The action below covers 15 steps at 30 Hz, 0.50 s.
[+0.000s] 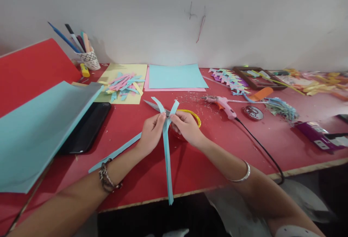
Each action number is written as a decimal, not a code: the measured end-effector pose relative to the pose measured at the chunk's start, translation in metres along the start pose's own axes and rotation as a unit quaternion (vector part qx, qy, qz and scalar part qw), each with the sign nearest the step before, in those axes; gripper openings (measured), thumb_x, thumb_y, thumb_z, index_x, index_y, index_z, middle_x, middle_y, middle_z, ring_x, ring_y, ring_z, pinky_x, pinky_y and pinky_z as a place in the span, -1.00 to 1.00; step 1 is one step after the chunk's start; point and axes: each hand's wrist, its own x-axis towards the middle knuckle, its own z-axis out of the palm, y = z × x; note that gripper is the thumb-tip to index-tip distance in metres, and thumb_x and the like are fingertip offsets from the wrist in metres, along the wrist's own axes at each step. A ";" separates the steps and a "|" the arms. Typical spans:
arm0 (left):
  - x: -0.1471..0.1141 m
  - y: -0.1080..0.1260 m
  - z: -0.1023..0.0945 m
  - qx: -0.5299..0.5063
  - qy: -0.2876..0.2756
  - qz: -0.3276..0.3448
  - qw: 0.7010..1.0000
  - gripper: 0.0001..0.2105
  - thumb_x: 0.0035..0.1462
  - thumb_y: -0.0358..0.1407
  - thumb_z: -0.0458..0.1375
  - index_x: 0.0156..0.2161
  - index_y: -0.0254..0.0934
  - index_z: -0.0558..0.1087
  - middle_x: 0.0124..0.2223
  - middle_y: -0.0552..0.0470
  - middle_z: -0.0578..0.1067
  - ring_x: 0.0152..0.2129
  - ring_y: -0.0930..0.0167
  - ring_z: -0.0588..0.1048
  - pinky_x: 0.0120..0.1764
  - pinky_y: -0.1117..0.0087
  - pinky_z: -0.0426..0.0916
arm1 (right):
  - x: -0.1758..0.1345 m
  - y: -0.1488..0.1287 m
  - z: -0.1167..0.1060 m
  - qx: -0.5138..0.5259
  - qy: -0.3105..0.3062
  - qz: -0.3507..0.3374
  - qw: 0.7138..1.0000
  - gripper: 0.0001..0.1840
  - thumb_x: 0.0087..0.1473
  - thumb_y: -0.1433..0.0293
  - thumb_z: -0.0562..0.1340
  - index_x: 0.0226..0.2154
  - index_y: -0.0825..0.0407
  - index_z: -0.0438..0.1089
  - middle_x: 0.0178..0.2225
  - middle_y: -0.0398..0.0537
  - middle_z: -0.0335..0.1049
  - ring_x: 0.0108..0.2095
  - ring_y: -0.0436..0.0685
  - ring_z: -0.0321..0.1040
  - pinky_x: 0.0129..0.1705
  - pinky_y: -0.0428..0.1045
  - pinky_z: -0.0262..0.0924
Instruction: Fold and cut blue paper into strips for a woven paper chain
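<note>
A long blue paper strip point(166, 157) hangs down between my two hands, its top parted into two ends like a Y. My left hand point(152, 131) pinches it at the left branch, thumb on top. On the other branch, my right hand point(187, 125) pinches with thumb and fingers. Behind the hands lie scissors point(150, 103) with metal blades and yellow handles, partly hidden by the fingers and paper. Another blue strip point(119, 151) rests on the table beside my left forearm.
Cut paper pieces point(125, 84) lie on a yellow sheet point(108, 72); blue sheet point(176, 77) at the back. To the right are a pink glue gun point(224, 106) with a black cord and a purple power strip point(317, 135). A black phone-like slab point(88, 131) and pen cup point(91, 60) stand left.
</note>
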 end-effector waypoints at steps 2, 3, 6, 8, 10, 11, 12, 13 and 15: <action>0.000 0.000 0.000 -0.005 -0.038 -0.004 0.999 -0.59 0.01 0.03 -0.05 -0.65 -0.25 0.17 -0.66 0.15 0.18 -0.66 0.51 0.16 -0.57 0.49 0.12 | 0.000 0.000 0.000 0.003 0.021 -0.015 1.000 -0.61 -0.03 0.21 0.08 -0.74 0.02 0.06 -0.79 -0.31 0.03 -0.74 -0.16 -0.07 -0.69 -0.16 -0.15; 0.001 0.000 0.001 -0.005 -0.050 -0.008 0.999 -0.60 0.01 0.02 -0.04 -0.63 -0.25 0.20 -0.65 0.14 0.21 -0.65 0.50 0.18 -0.55 0.49 0.13 | 0.001 0.000 0.000 0.007 0.032 -0.019 0.999 -0.61 -0.03 0.20 0.08 -0.74 0.02 0.06 -0.79 -0.31 0.02 -0.74 -0.16 -0.06 -0.68 -0.16 -0.14; 0.001 -0.001 0.000 0.009 -0.045 -0.012 0.999 -0.64 0.01 -0.04 -0.03 -0.62 -0.27 0.23 -0.66 0.16 0.19 -0.67 0.52 0.16 -0.58 0.49 0.11 | 0.001 -0.002 0.000 0.023 0.035 -0.016 0.999 -0.60 -0.05 0.14 0.11 -0.72 0.02 0.06 -0.78 -0.32 0.02 -0.74 -0.16 -0.06 -0.69 -0.15 -0.14; 0.001 -0.001 0.000 0.014 -0.040 -0.007 0.999 -0.65 0.03 -0.08 -0.04 -0.63 -0.26 0.23 -0.68 0.18 0.15 -0.70 0.53 0.12 -0.60 0.50 0.09 | 0.001 -0.004 0.001 0.030 0.011 -0.008 0.999 -0.59 -0.10 0.10 0.16 -0.70 0.02 0.08 -0.79 -0.33 0.02 -0.75 -0.16 -0.07 -0.70 -0.15 -0.15; 0.002 0.000 0.000 0.012 -0.040 0.000 0.999 -0.65 0.04 -0.10 -0.06 -0.65 -0.26 0.21 -0.69 0.19 0.12 -0.71 0.53 0.10 -0.61 0.51 0.10 | 0.000 -0.005 0.002 0.036 -0.013 0.003 0.999 -0.58 -0.14 0.08 0.19 -0.69 0.02 0.09 -0.80 -0.35 0.01 -0.75 -0.16 -0.08 -0.70 -0.16 -0.17; 0.002 0.000 0.000 0.010 -0.040 0.004 0.999 -0.65 0.04 -0.10 -0.06 -0.65 -0.25 0.21 -0.69 0.19 0.11 -0.71 0.53 0.09 -0.61 0.51 0.10 | 0.000 -0.005 0.003 0.038 -0.019 0.008 0.999 -0.58 -0.15 0.07 0.19 -0.69 0.02 0.10 -0.80 -0.35 0.00 -0.76 -0.16 -0.08 -0.71 -0.16 -0.18; 0.002 0.000 0.000 0.008 -0.039 0.007 0.999 -0.65 0.05 -0.10 -0.06 -0.65 -0.25 0.21 -0.69 0.19 0.11 -0.72 0.54 0.08 -0.61 0.51 0.10 | 0.000 -0.005 0.003 0.039 -0.024 0.011 0.999 -0.58 -0.14 0.07 0.19 -0.69 0.02 0.10 -0.80 -0.36 0.00 -0.76 -0.16 -0.08 -0.71 -0.16 -0.18; 0.001 0.000 0.000 0.007 -0.037 0.010 0.999 -0.65 0.05 -0.10 -0.05 -0.65 -0.25 0.21 -0.69 0.19 0.10 -0.72 0.54 0.08 -0.61 0.51 0.09 | 0.000 -0.004 0.003 0.039 -0.027 0.013 0.999 -0.58 -0.14 0.08 0.19 -0.69 0.03 0.10 -0.80 -0.36 0.00 -0.76 -0.16 -0.07 -0.70 -0.16 -0.18; 0.001 0.000 -0.001 0.007 -0.014 0.014 1.000 -0.65 0.04 -0.09 -0.03 -0.65 -0.24 0.16 -0.68 0.19 0.08 -0.71 0.54 0.06 -0.62 0.51 0.07 | 0.000 -0.003 0.002 0.035 -0.033 0.008 0.999 -0.60 -0.12 0.11 0.19 -0.69 0.03 0.09 -0.79 -0.35 0.01 -0.75 -0.16 -0.06 -0.70 -0.16 -0.17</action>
